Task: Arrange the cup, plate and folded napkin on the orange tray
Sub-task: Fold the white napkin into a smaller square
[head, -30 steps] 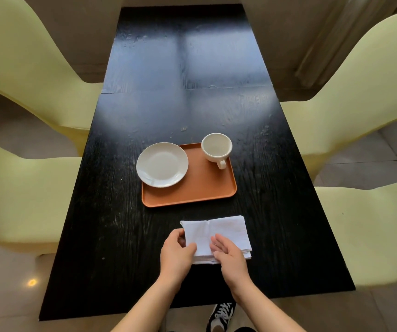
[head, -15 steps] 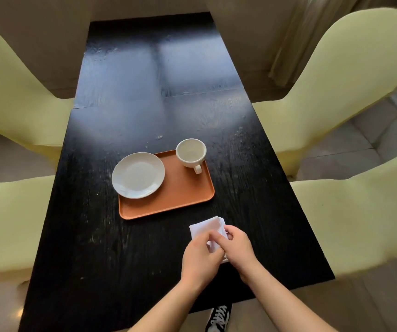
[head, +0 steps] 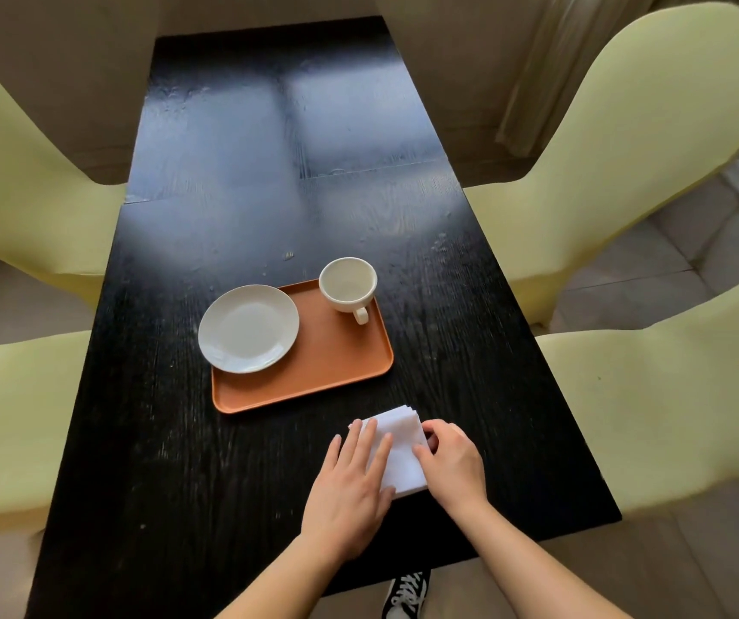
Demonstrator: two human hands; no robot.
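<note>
So the napkin is folded into a small white square and sits on the black table, just in front of the orange tray but not on it. Left hand is flat on the napkin's left side, fingers stretched out and spread a bit, pressing it down rather than gripping anything. Right hand is at the napkin's right edge with fingers curled in, looks like it's pinching the edge, though I can't really tell how tight.

The plate is on the tray's left part, its rim hanging past the tray's left edge. The cup stands upright in the far right corner, handle pointing toward the person. Pale yellow chairs on both sides of the table, and a sneaker peeks out below the near edge.
</note>
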